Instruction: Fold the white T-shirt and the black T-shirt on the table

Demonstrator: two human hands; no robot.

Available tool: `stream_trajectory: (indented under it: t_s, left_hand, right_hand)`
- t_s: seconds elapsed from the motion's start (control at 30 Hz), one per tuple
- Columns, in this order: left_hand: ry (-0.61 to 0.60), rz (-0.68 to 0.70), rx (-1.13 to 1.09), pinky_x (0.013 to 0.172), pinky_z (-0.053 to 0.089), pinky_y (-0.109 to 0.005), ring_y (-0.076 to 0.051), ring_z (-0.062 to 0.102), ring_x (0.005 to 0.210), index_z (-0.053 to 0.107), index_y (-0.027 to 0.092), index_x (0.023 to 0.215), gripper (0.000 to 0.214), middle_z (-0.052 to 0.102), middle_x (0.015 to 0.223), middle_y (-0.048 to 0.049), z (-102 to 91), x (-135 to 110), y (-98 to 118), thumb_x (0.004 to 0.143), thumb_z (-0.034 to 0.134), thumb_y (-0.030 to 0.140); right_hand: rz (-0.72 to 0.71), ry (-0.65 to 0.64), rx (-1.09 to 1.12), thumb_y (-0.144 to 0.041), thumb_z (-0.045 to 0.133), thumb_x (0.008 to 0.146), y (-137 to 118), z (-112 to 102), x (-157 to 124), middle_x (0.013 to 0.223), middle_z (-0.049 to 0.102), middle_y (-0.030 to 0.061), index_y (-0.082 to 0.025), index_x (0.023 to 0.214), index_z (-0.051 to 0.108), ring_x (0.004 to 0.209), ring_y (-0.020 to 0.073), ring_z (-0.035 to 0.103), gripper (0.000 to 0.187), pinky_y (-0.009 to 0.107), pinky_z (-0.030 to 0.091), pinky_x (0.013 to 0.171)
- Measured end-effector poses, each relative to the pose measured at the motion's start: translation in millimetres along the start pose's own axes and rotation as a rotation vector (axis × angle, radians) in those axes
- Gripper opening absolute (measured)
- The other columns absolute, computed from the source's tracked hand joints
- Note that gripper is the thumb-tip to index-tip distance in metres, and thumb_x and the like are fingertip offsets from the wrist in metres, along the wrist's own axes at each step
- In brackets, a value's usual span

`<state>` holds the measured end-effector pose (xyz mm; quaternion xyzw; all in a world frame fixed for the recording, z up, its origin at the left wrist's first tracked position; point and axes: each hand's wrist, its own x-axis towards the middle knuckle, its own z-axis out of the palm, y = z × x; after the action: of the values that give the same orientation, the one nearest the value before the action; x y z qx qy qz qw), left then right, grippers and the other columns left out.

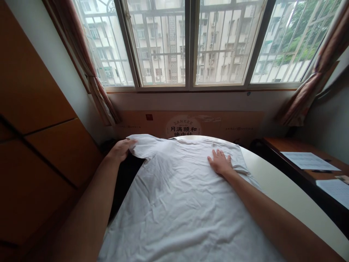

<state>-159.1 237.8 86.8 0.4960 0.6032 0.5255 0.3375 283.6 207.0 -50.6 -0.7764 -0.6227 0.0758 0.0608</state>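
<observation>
A white T-shirt (174,193) lies spread face down or face up, I cannot tell which, over a white round table (275,193). Wrinkles run across its body, and its near end leaves the bottom of the view. My left hand (122,150) grips the edge of the left sleeve at the table's far left, fingers closed on the cloth. On the upper right part of the shirt, my right hand (220,161) rests flat with its fingers spread. Folds of cloth bunch beside the right wrist.
Right of the table stands a brown desk (289,145) with paper sheets (309,160) and a pen (325,171). A printed cardboard panel (141,125) leans below the barred window (163,47). Wooden cabinets (35,156) rise at left. Curtains (94,80) hang at both sides.
</observation>
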Motion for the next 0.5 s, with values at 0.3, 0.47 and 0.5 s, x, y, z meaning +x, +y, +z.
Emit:
stream_trajectory:
  t_s: [0.3,0.47,0.5]
  left_hand:
    - [-0.198,-0.06,-0.013,0.045,0.04,-0.018,-0.013,0.058,0.054,0.069,0.013,0.084,0.032,0.069,0.07,-0.0008,6.8,-20.0,15.2,0.062,0.089,0.025]
    - [0.063,-0.253,-0.177,0.045,0.041,-0.021,-0.012,0.053,0.05,0.061,0.014,0.073,0.012,0.06,0.061,0.0009,-5.8,-21.8,24.2,0.072,0.072,0.01]
    - [0.079,-0.26,-0.197,0.046,0.044,-0.022,-0.013,0.054,0.051,0.06,0.014,0.074,0.01,0.059,0.062,0.0005,-5.6,-20.2,27.0,0.073,0.068,0.008]
  right_hand:
    - [0.005,0.019,0.0,-0.052,0.023,0.108,-0.2,1.5,-0.5,0.177,0.016,0.0118,-0.016,0.171,0.023,0.163,0.0294,0.013,0.073,0.061,0.01,0.128]
    - [0.011,0.033,0.008,-0.052,0.024,0.108,-0.8,1.6,-1.3,0.177,0.017,0.0114,-0.016,0.17,0.024,0.163,0.0289,0.013,0.072,0.061,0.009,0.128]
    - [0.012,0.032,0.009,-0.052,0.024,0.108,-0.9,1.4,-1.6,0.177,0.017,0.0114,-0.016,0.17,0.024,0.163,0.0288,0.013,0.072,0.061,0.009,0.128]
